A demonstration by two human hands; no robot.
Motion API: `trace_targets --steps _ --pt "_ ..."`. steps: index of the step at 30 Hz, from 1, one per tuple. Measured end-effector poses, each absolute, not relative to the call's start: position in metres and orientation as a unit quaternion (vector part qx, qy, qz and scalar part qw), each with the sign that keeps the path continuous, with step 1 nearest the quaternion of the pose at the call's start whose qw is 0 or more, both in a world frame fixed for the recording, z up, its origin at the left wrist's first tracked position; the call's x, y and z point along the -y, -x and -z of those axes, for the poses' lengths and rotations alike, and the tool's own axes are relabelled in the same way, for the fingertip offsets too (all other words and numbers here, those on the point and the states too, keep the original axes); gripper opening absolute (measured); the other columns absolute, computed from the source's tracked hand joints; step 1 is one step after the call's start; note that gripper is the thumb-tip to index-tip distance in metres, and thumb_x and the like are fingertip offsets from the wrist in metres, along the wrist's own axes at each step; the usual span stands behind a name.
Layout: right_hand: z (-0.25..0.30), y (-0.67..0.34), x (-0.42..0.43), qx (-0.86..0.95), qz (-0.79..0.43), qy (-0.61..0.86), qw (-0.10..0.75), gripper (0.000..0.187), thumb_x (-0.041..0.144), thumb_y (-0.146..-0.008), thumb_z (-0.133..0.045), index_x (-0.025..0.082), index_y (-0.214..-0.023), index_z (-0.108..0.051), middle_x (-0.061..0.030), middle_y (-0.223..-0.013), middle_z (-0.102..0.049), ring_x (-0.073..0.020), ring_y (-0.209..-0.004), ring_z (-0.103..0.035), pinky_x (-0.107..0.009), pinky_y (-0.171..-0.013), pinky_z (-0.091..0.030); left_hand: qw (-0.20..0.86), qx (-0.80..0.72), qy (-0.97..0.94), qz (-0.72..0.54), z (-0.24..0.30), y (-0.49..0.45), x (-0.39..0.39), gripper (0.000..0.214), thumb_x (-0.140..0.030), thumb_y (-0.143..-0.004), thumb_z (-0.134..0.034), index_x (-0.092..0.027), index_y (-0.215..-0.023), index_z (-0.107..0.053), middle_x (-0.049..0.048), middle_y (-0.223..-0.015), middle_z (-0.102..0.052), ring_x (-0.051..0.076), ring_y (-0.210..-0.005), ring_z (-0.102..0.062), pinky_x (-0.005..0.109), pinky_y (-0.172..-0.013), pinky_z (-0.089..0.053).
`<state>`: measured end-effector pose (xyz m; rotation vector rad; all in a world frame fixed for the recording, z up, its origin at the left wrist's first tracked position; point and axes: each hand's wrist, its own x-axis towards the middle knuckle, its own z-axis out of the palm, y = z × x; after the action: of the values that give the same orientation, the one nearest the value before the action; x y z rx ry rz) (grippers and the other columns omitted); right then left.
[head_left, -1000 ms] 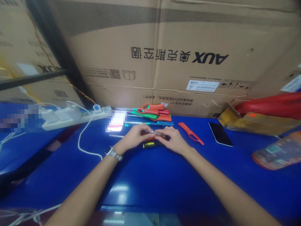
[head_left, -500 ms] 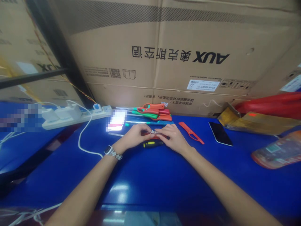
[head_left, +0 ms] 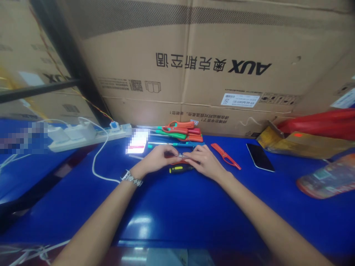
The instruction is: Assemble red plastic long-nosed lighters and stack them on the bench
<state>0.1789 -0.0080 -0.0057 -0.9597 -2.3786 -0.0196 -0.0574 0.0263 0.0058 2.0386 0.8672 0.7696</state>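
My left hand [head_left: 162,158] and my right hand [head_left: 205,160] meet over the blue table, fingertips pinched from both sides on a small metallic part [head_left: 181,155]; its exact kind is too small to make out. Just under the fingers lies a red-orange piece [head_left: 177,161], mostly hidden by them. A black and yellow screwdriver [head_left: 179,169] rests on the table right below the hands. Behind them is a pile of long-nosed gas lighters [head_left: 180,130] with orange, red and green handles. An orange lighter casing half [head_left: 226,156] lies to the right of my right hand.
A lit phone [head_left: 138,141] sits left of the lighters, and a dark phone [head_left: 260,157] lies at right. Beyond it are an open carton [head_left: 294,143] and a clear jar [head_left: 327,177]. A white power strip [head_left: 91,137] with cables runs along the left. Large cardboard boxes [head_left: 194,85] stand behind.
Both hands stay nearly in place, with only slight finger movement around the small metallic part. My left wrist has shifted a little to the left. Everything else is unmoved.
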Motion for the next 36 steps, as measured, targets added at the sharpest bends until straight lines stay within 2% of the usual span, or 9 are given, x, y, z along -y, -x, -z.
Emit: trace_targets --steps 6,11,16,18,22,26,36 --pt "0.006 -0.178 0.009 0.89 0.016 0.359 0.282 0.029 0.033 -0.1 -0.053 0.021 -0.119 -0.071 -0.0074 -0.093 -0.075 -0.0208 -0.086 -0.056 -0.036 -0.075 -0.038 0.387 -0.335 -0.802 -0.307 -0.007 0.056 -0.027 0.017 -0.034 -0.083 -0.071 -0.018 -0.08 -0.076 0.0064 -0.097 -0.074 0.019 -0.09 -0.068 0.032 -0.086 -0.052" --pt "0.006 -0.178 0.009 0.89 0.013 0.367 0.269 0.026 0.032 -0.099 -0.055 0.023 -0.117 -0.072 -0.0071 -0.094 -0.075 -0.0217 -0.088 -0.057 -0.037 -0.077 -0.04 0.389 -0.337 -0.806 -0.294 -0.005 0.052 -0.024 0.024 -0.039 -0.087 -0.067 -0.017 -0.081 -0.075 0.007 -0.095 -0.075 0.02 -0.087 -0.068 0.031 -0.081 -0.052" --pt "0.007 -0.18 0.009 0.868 -0.001 0.416 0.272 0.023 0.033 -0.096 -0.06 0.021 -0.112 -0.071 -0.0101 -0.1 -0.07 -0.0237 -0.094 -0.058 -0.039 -0.083 -0.044 0.234 -0.393 -0.848 -0.268 -0.006 0.057 -0.025 0.027 -0.039 -0.077 -0.078 -0.02 -0.096 -0.074 0.0071 -0.1 -0.073 0.024 -0.095 -0.065 0.037 -0.089 -0.049" --pt "0.007 -0.181 0.008 0.862 -0.012 0.428 0.272 0.019 0.033 -0.096 -0.06 0.021 -0.106 -0.07 -0.0097 -0.099 -0.069 -0.0233 -0.094 -0.058 -0.038 -0.083 -0.044 0.206 -0.405 -0.857 -0.244 -0.007 0.059 -0.025 0.032 -0.035 -0.074 -0.08 -0.02 -0.101 -0.073 0.0078 -0.104 -0.072 0.026 -0.097 -0.064 0.037 -0.088 -0.049" --pt "0.006 -0.181 0.007 0.869 -0.038 0.416 0.265 0.016 0.033 -0.096 -0.061 0.02 -0.1 -0.069 -0.0069 -0.094 -0.071 -0.0216 -0.094 -0.059 -0.038 -0.084 -0.041 0.208 -0.406 -0.868 -0.198 -0.006 0.058 -0.025 0.031 -0.034 -0.075 -0.079 -0.02 -0.102 -0.073 0.0078 -0.105 -0.072 0.026 -0.099 -0.063 0.037 -0.089 -0.048" --pt "0.006 -0.18 0.004 0.871 -0.058 0.414 0.257 0.015 0.031 -0.096 -0.061 0.019 -0.097 -0.069 -0.0061 -0.099 -0.071 -0.0209 -0.097 -0.059 -0.038 -0.086 -0.04 0.209 -0.406 -0.868 -0.193 -0.003 0.057 -0.027 0.026 -0.032 -0.078 -0.077 -0.02 -0.101 -0.073 0.008 -0.104 -0.072 0.027 -0.1 -0.062 0.037 -0.088 -0.048" --pt "0.007 -0.187 -0.006 0.886 -0.059 0.401 0.225 0.021 0.026 -0.096 -0.059 0.024 -0.112 -0.073 -0.0074 -0.101 -0.065 -0.0216 -0.099 -0.058 -0.039 -0.087 -0.044 0.225 -0.39 -0.869 -0.206 0.0 0.058 -0.029 0.027 -0.029 -0.078 -0.077 -0.021 -0.104 -0.073 0.0072 -0.102 -0.072 0.025 -0.098 -0.063 0.036 -0.088 -0.048"
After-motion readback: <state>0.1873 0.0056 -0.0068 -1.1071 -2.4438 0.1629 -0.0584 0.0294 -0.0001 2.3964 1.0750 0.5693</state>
